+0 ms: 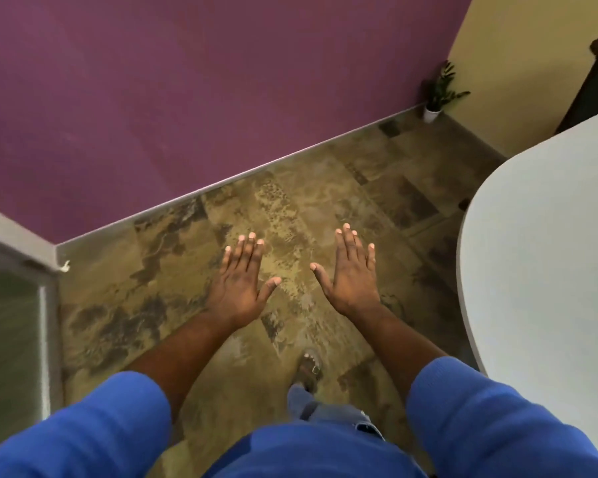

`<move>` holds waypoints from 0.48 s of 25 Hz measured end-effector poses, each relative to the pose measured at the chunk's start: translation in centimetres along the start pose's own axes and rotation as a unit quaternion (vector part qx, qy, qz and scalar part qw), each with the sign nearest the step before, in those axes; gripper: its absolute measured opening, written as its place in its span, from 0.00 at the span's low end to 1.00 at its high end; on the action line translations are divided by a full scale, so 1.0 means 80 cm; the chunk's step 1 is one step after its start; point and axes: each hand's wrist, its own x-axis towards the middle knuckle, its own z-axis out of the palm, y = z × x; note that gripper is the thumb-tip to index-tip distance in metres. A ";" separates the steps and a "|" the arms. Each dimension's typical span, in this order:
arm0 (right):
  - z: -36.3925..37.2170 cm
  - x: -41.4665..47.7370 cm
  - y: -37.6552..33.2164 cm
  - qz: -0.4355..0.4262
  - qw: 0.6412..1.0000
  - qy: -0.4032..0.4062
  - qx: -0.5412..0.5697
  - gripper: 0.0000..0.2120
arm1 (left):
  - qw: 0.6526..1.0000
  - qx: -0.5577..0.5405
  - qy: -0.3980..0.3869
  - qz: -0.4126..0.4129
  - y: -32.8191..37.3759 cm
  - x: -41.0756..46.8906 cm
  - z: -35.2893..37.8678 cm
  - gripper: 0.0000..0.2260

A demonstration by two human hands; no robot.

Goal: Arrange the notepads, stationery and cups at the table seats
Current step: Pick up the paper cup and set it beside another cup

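Observation:
My left hand (239, 283) and my right hand (353, 274) are held out flat over the floor, palms down, fingers straight, holding nothing. A white table (546, 257) with a rounded edge fills the right side, to the right of my right hand; the part in view is bare. No notepads, stationery or cups are in view.
A purple wall (187, 91) runs across the back above the patterned brown floor (290, 201). A small potted plant (435, 94) stands in the far corner. A dark chair (594, 84) sits behind the table. A glass door with a grey frame (45, 332) is at left.

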 end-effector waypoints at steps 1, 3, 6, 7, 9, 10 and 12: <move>0.000 0.034 0.013 0.011 1.000 -0.001 0.003 0.42 | 1.000 0.005 -0.005 0.006 -0.005 0.042 -0.002 0.39; -0.005 0.102 0.034 0.034 0.999 0.006 -0.001 0.42 | 0.999 0.021 0.006 0.043 -0.009 0.132 -0.011 0.39; -0.027 0.199 0.073 0.060 0.998 0.016 -0.004 0.42 | 0.997 0.017 0.015 0.076 0.003 0.269 -0.024 0.38; -0.034 0.226 0.086 0.066 0.997 0.026 -0.012 0.42 | 0.995 0.017 0.025 0.091 0.013 0.308 -0.025 0.38; -0.045 0.286 0.120 0.083 0.996 0.040 -0.015 0.42 | 0.991 0.013 0.016 0.133 0.036 0.394 -0.019 0.38; -0.050 0.316 0.138 0.099 0.994 0.047 -0.016 0.42 | 0.988 0.011 0.009 0.151 0.048 0.439 -0.015 0.38; -0.054 0.377 0.181 0.132 0.989 0.054 -0.027 0.42 | 0.981 0.009 0.006 0.195 0.074 0.535 -0.004 0.38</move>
